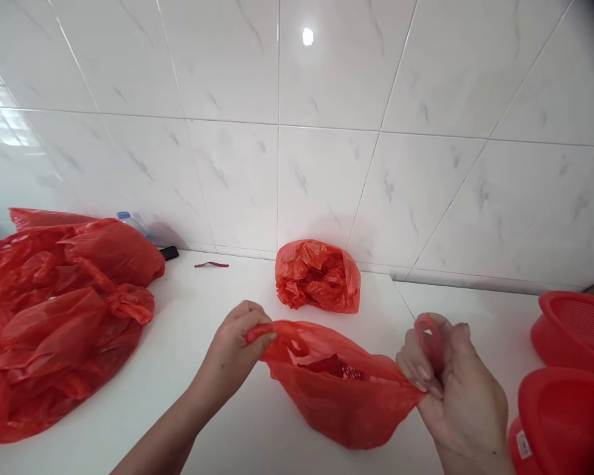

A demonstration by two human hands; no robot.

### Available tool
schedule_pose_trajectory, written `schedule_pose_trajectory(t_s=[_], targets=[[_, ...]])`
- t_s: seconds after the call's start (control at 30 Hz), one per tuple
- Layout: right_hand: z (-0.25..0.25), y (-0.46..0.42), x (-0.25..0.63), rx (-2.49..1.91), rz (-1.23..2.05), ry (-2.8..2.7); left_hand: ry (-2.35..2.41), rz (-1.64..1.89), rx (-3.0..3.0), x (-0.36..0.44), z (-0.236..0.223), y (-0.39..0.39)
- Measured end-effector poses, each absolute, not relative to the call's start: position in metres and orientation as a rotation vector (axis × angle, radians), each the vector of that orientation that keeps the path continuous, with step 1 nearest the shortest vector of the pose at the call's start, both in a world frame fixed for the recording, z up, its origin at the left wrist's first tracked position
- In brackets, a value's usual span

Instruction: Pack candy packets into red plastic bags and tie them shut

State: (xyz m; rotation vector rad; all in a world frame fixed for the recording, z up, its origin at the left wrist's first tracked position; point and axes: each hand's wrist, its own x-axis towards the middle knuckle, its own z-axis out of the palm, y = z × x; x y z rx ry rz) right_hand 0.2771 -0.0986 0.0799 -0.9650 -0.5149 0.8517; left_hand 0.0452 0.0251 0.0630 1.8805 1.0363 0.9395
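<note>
Here, the left hand [237, 343] and right hand [450, 382] pinch the handles of a red plastic bag [341, 396], stretched between them on the white counter [218, 396]; bare counter lies at twelve o'clock before a crumpled bag [319, 276].

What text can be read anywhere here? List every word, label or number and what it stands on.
None is legible.
White sticker on the red plastic basket: print too small to read.
White marks inside the red plastic bag pulled between left hand and right hand: blurred.
</note>
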Motion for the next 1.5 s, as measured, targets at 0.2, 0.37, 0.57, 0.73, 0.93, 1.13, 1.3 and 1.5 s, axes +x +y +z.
schedule_pose_trajectory(t_s=[0.2,0.37,0.57,0.73,0.93,1.13,1.3,1.5], targets=[[0.085,-0.097,0.259,-1.188,0.933,-0.567,0.593,1.043,1.082,0.068,0.074,0.012],[0.075,-0.094,0.232,-1.206,1.123,-0.813,0.455,0.96,0.885,0.095,0.068,-0.005],[0.067,-0.093,0.222,-1.236,1.088,-0.852,0.519,0.668,1.098,0.116,0.057,-0.022],[0.067,-0.085,0.231,-1.366,0.91,-0.763,0.663,1.148,1.711,0.112,0.044,-0.028],[0.06,-0.083,0.242,-1.342,1.083,-0.927,0.593,1.059,2.205,0.106,0.037,-0.019],[0.076,-0.097,0.264,-1.059,1.337,-1.423,0.73,0.998,1.777,0.105,0.04,-0.016],[0.08,-0.099,0.272,-1.155,1.298,-1.525,0.66,0.807,1.599,0.106,0.039,-0.02],[0.069,-0.086,0.264,-1.673,0.965,-1.312,0.778,0.817,1.61,0.106,0.037,-0.022]])
